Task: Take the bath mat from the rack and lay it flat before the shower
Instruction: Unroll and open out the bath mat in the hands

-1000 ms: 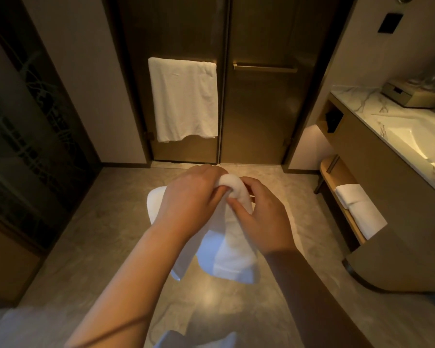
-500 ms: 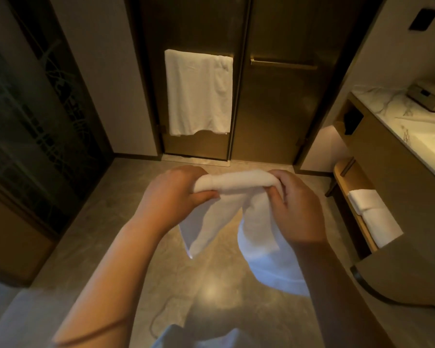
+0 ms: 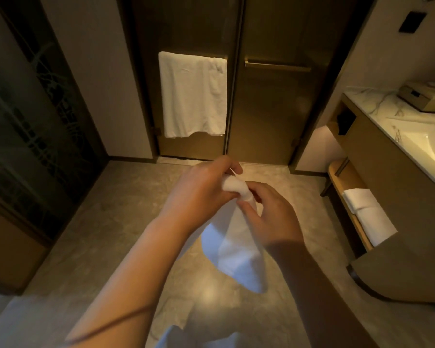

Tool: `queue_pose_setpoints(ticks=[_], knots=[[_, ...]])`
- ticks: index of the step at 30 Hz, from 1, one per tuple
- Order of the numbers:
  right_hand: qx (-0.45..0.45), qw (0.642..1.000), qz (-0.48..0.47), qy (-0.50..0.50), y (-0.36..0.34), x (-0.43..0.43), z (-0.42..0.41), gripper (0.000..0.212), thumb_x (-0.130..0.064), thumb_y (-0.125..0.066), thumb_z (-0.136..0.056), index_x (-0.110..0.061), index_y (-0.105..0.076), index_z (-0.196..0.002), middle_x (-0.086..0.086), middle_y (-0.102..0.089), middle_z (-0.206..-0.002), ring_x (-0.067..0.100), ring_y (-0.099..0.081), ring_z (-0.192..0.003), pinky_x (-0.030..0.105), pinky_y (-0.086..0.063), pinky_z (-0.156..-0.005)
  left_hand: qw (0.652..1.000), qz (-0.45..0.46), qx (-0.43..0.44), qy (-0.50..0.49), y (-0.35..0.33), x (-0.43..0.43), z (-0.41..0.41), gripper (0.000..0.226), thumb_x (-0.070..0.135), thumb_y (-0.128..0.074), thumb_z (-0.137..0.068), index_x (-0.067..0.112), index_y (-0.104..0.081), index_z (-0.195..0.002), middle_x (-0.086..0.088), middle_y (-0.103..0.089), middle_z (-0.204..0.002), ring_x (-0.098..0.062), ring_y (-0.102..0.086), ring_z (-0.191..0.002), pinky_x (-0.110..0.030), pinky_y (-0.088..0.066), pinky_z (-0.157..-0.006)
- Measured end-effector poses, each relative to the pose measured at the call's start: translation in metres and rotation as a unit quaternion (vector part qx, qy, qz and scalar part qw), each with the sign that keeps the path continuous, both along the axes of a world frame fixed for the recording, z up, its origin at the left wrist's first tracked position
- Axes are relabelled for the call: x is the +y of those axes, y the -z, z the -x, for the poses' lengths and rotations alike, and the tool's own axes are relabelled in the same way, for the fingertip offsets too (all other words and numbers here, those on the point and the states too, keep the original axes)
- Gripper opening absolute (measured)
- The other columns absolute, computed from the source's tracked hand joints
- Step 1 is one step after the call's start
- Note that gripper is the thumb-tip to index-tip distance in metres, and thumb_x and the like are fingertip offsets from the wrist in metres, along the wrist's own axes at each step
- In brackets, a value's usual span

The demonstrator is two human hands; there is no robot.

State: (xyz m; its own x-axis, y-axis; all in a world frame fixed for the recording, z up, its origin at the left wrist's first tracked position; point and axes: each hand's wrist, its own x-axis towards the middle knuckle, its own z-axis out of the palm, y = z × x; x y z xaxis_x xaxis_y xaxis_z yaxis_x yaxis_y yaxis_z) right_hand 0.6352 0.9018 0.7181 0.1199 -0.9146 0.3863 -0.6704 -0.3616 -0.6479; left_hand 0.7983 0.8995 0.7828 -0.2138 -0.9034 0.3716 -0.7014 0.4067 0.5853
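Observation:
A white bath mat [image 3: 236, 254] hangs bunched and partly folded in the air over the floor, a short way before the glass shower doors [image 3: 274, 109]. My left hand [image 3: 201, 192] grips its rolled top edge from the left. My right hand [image 3: 269, 214] pinches the same edge from the right, close against the left. The lower part of the mat droops between my forearms. The wooden rack [image 3: 344, 182] stands low at the right under the vanity.
A white towel [image 3: 192, 96] hangs on the left shower door's bar. Folded white towels [image 3: 367, 214] lie on the rack. The vanity with marble top [image 3: 372, 106], sink [image 3: 427, 144] and a box [image 3: 422, 99] lines the right side. A dark patterned glass panel [image 3: 23, 126] lines the left.
My hands had spread apart with the mat's edge stretched between them, and now they have come close together again. The mat hangs bunched lower right. The view has shifted slightly.

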Motion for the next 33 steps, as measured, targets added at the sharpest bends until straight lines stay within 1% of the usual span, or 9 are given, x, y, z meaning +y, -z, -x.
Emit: queue_pose_setpoints(ticks=[3, 7, 11, 14, 16, 19, 22, 27, 33], knots=[[-0.037, 0.999, 0.019, 0.007, 0.005, 0.0, -0.005, 0.017, -0.022, -0.056, -0.092, -0.03, -0.059, -0.107, -0.019, -0.058, -0.096, -0.003, -0.051, -0.087, 0.015, -0.042, -0.068, 0.999, -0.008, 0.036, 0.007, 0.003, 0.001, -0.002, 0.044, 0.045, -0.072, -0.066, 0.031, -0.057, -0.104, 0.02, -0.058, -0.087, 0.002, -0.053, -0.08, -0.007, -0.04, -0.069], [-0.051, 0.998, 0.028, 0.013, 0.004, -0.004, -0.005, 0.019, -0.02, -0.056, -0.092, -0.028, -0.061, -0.108, -0.02, -0.057, -0.096, -0.003, -0.051, -0.087, 0.016, -0.043, -0.068, 0.997, -0.033, 0.071, 0.002, 0.005, 0.0, -0.013, 0.055, 0.036, -0.077, -0.069, 0.034, -0.05, -0.117, 0.028, -0.053, -0.092, 0.015, -0.051, -0.089, -0.006, -0.042, -0.075], [-0.067, 0.997, 0.004, 0.03, 0.002, -0.006, -0.001, 0.019, -0.027, -0.056, -0.094, -0.035, -0.058, -0.11, -0.035, -0.051, -0.091, -0.011, -0.051, -0.094, 0.017, -0.046, -0.072, 0.991, -0.065, 0.118, -0.019, 0.011, 0.003, -0.028, 0.046, 0.029, -0.078, -0.071, 0.032, -0.056, -0.111, 0.025, -0.06, -0.097, 0.012, -0.055, -0.093, -0.007, -0.044, -0.073], [-0.056, 0.998, -0.014, 0.007, -0.002, -0.006, 0.002, 0.017, -0.028, -0.057, -0.094, -0.039, -0.056, -0.107, -0.035, -0.052, -0.091, -0.014, -0.049, -0.095, 0.016, -0.045, -0.07, 0.987, -0.043, 0.15, -0.037, 0.011, 0.006, -0.03, 0.036, 0.024, -0.078, -0.072, 0.029, -0.061, -0.103, 0.022, -0.063, -0.093, 0.009, -0.058, -0.087, -0.009, -0.045, -0.073], [-0.067, 0.997, -0.036, -0.027, -0.009, -0.004, 0.002, 0.018, -0.035, -0.058, -0.091, -0.044, -0.054, -0.106, -0.034, -0.056, -0.095, -0.013, -0.05, -0.095, 0.01, -0.041, -0.068, 0.987, -0.029, 0.15, -0.041, 0.009, 0.005, -0.027, 0.037, 0.023, -0.078, -0.071, 0.03, -0.059, -0.102, 0.018, -0.064, -0.09, 0.005, -0.06, -0.084, -0.015, -0.049, -0.073], [-0.097, 0.993, -0.022, -0.057, -0.019, 0.0, -0.002, 0.024, -0.045, -0.057, -0.088, -0.046, -0.054, -0.112, -0.032, -0.058, -0.107, -0.01, -0.054, -0.097, 0.005, -0.043, -0.072, 0.992, -0.037, 0.118, -0.01, 0.008, 0.004, -0.018, 0.04, 0.023, -0.078, -0.071, 0.029, -0.055, -0.103, 0.014, -0.065, -0.086, 0.001, -0.061, -0.083, -0.026, -0.052, -0.078], [-0.112, 0.992, -0.008, -0.049, -0.023, 0.001, -0.003, 0.019, -0.041, -0.056, -0.091, -0.043, -0.058, -0.11, -0.029, -0.062, -0.103, -0.006, -0.057, -0.095, 0.011, -0.044, -0.073, 0.996, -0.031, 0.084, -0.002, 0.013, 0.004, -0.012, 0.041, 0.025, -0.078, -0.072, 0.028, -0.055, -0.105, 0.016, -0.064, -0.086, 0.0, -0.059, -0.083, -0.031, -0.051, -0.077], [-0.149, 0.988, -0.011, -0.026, -0.023, -0.002, 0.002, 0.021, -0.032, -0.058, -0.092, -0.05, -0.058, -0.102, -0.029, -0.063, -0.101, -0.004, -0.059, -0.095, 0.021, -0.05, -0.075, 0.999, -0.029, -0.02, 0.001, 0.016, -0.001, -0.024, 0.032, 0.041, -0.069, -0.077, 0.034, -0.059, -0.107, 0.019, -0.059, -0.093, -0.003, -0.056, -0.086, -0.024, -0.048, -0.071], [-0.203, 0.979, -0.014, 0.018, -0.027, -0.004, 0.014, 0.024, -0.032, -0.059, -0.091, -0.055, -0.056, -0.094, -0.04, -0.06, -0.093, -0.012, -0.057, -0.09, 0.004, -0.044, -0.066, 0.989, -0.108, -0.093, -0.044, 0.029, -0.001, -0.052, 0.029, 0.048, -0.061, -0.082, 0.031, -0.062, -0.106, 0.011, -0.065, -0.094, -0.009, -0.057, -0.082, -0.035, -0.05, -0.071]])
